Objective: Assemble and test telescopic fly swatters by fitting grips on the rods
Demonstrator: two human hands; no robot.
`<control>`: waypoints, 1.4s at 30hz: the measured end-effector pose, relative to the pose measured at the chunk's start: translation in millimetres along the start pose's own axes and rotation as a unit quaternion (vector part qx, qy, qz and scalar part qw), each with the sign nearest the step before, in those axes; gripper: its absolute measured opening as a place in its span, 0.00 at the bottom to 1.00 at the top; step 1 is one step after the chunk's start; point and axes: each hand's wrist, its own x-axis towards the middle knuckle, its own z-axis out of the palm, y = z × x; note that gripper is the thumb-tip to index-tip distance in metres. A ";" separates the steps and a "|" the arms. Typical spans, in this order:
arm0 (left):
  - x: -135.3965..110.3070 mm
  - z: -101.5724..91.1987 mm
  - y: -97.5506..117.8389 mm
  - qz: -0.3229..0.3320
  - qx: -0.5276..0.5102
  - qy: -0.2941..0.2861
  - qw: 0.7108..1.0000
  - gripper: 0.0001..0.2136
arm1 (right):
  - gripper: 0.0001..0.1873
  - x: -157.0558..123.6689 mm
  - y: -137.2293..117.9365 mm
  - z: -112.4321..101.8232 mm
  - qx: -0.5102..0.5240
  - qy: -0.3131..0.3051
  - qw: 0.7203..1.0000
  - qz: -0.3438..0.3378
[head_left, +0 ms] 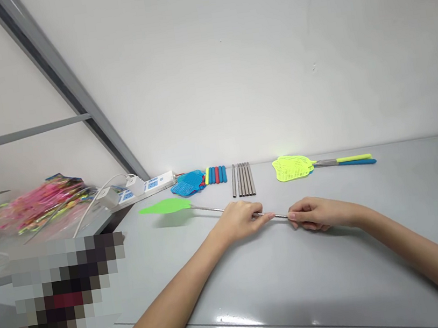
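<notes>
A fly swatter with a green leaf-shaped head (166,206) and a thin metal rod (207,208) is held over the grey table, its head at the left. My left hand (243,219) is closed around the middle of the rod. Farther right, my right hand (313,213) pinches the rod's end between thumb and fingers; the very tip is hidden by them. Between the two hands a short stretch of bare rod shows, slanting slightly down to the right.
Along the wall lie blue swatter heads (191,183), several coloured handle sleeves (217,174), several metal tubes (245,179) and a yellow swatter (295,168) over a blue one. A power strip (149,187) with plugs and cables stands left, near plastic-wrapped pink items (45,202). A pixelated patch covers the lower left.
</notes>
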 end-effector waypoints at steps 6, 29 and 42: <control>0.4 -0.6 -6.5 -0.001 -0.022 0.010 1.000 0.22 | 0.21 0.8 4.6 -1.4 0.042 -0.020 0.999 -0.008; -4.0 4.7 1.8 0.033 -0.015 -0.018 0.999 0.19 | 0.20 2.5 8.8 -5.3 0.066 -0.044 0.997 -0.014; -4.8 9.4 9.9 0.048 -0.032 -0.023 0.998 0.16 | 0.19 4.3 11.2 -5.0 0.058 -0.045 0.997 -0.019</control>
